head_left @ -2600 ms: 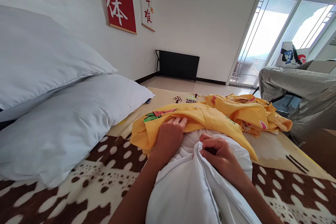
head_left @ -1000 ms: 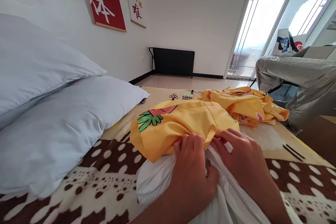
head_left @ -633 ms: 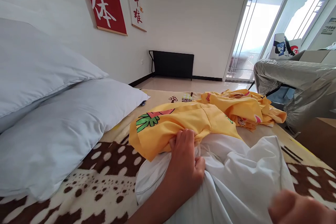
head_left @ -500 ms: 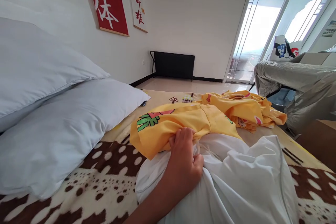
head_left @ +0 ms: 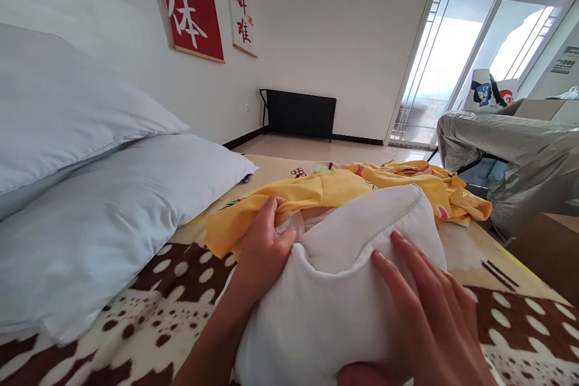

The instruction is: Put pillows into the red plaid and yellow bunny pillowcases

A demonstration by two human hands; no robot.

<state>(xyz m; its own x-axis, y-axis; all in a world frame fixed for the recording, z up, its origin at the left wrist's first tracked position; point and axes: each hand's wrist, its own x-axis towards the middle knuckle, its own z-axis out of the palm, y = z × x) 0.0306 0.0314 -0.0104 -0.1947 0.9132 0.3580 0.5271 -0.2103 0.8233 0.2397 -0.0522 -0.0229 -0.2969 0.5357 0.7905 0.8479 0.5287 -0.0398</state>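
A white pillow lies bunched in front of me, its seamed far end folded upward. My left hand grips the edge of a yellow pillowcase with a printed pattern, at the pillow's far left side. My right hand holds the pillow from the right, fingers on top and the thumb low near the bottom edge of the view. The pillowcase's opening faces the pillow's far end; how much of the pillow is inside is hidden by the folds.
Two grey-white pillows are stacked at the left. Crumpled yellow cloth lies beyond at the right. All rest on a brown and cream patterned blanket. A cardboard box and a plastic-wrapped piece of furniture stand to the right.
My right hand has come into view onto the pillow, whose far end is now lifted and folded. My left hand has shifted left, drawing the pillowcase edge with it.
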